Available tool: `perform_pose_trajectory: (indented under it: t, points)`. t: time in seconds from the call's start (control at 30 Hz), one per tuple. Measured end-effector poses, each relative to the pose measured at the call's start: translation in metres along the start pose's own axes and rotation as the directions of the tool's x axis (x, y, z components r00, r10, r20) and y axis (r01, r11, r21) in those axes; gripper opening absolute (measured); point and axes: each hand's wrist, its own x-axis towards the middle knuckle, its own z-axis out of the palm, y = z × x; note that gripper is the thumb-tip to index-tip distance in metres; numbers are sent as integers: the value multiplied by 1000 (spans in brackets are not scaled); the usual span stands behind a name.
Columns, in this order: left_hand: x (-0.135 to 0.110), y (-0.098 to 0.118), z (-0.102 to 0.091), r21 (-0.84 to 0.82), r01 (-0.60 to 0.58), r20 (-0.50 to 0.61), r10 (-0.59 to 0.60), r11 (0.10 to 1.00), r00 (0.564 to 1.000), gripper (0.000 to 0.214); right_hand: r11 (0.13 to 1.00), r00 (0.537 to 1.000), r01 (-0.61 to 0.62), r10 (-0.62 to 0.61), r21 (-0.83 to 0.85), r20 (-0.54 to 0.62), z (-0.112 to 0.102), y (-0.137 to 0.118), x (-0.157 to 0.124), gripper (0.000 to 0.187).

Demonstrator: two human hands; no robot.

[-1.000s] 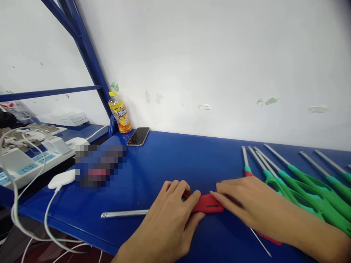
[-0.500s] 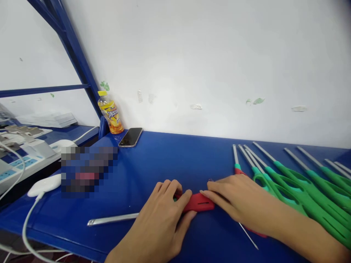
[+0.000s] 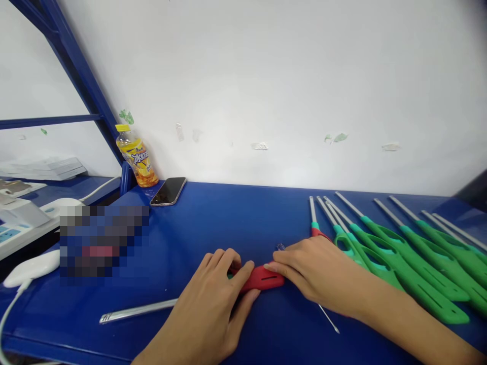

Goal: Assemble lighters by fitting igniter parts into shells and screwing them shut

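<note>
A long-nosed gas lighter with a red handle (image 3: 268, 277) lies crosswise low in the middle, its metal tube (image 3: 139, 310) pointing left. My left hand (image 3: 213, 299) is closed around its middle, hiding the trigger area. My right hand (image 3: 315, 271) is closed too, its thumb pressing on the handle's right end. A thin tool like a small screwdriver (image 3: 329, 319) passes beneath my right hand; its clear end peeks out above the fingers. I cannot tell if the palm grips it. Close to my right wrist, another red lighter (image 3: 315, 231) is partly covered by the hand.
Several green long-nosed lighters (image 3: 429, 258) lie side by side at the right of the blue table (image 3: 213, 218). A phone (image 3: 168, 191) and a drink bottle (image 3: 137, 158) are at the back left. A blurred patch (image 3: 102, 243), a white cabled device (image 3: 32, 267) and a power strip (image 3: 28, 230) occupy the left.
The whole scene has shifted left in the picture as my head turned slightly right. Both hands keep the same hold on the red lighter.
</note>
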Motion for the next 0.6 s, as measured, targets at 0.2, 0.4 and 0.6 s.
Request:
perform_pose_trajectory:
  t: [0.2, 0.4, 0.6]
  points:
    - [0, -2, 2, -13, 13, 9, -13, 1000, 1000, 31, 996, 996, -80, 79, -29, -32, -7, 2, -1, 52]
    - [-2, -3, 3, -23, 3, -22, -4, 1000, 1000, 28, 951, 956, -277, 259, -135, -138, -8, 8, 0, 47]
    - [-2, -4, 6, 7, -33, -57, 34, 999, 998, 38, 962, 960, -259, 247, -81, -131, 1, 3, 1, 36]
